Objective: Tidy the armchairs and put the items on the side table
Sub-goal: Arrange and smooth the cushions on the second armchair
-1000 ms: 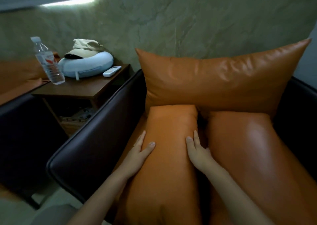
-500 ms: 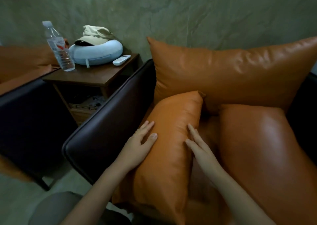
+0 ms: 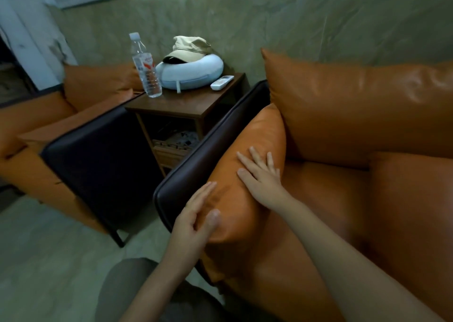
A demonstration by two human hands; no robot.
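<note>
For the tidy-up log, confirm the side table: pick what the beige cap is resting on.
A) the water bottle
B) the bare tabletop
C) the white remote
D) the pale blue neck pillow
D: the beige cap sits on top of the pale blue neck pillow, while the water bottle and the white remote stand apart from it on the side table.

You've tipped the small cushion from mid-seat toward 9 o'clock against the dark armrest; your right hand has slid onto its face.
</note>
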